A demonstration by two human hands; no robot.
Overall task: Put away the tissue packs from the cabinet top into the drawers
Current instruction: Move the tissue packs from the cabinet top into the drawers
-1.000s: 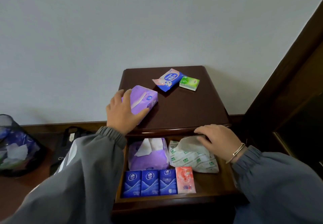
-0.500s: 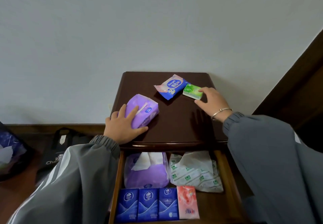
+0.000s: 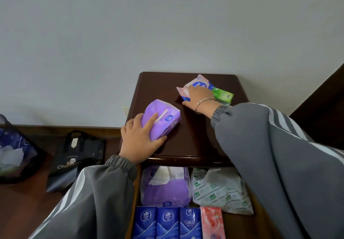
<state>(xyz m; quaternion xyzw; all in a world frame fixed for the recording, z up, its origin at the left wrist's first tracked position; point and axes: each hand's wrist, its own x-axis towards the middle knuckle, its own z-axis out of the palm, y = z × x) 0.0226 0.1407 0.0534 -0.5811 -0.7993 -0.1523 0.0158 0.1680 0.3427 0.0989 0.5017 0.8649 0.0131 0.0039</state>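
On the cabinet top (image 3: 195, 136), left hand (image 3: 138, 142) clasps the probably soft, light purple pack (image 3: 163, 121) widthwise; right hand (image 3: 197, 97) pinches the blue-pink pack (image 3: 198, 84).

A dark wooden cabinet top (image 3: 195, 127), set against a pale wall (image 3: 167, 24), carries three tissue packs: a purple pack (image 3: 163, 119) near its front left, a blue-and-pink pack (image 3: 197, 84) at the back and a green pack (image 3: 223, 95) touching its right side. The open drawer (image 3: 236, 224) below holds an opened purple pack (image 3: 165, 190), a white-and-green pack (image 3: 219, 192), and in front a row of three blue packs (image 3: 167, 224) and a pink pack (image 3: 212, 222).
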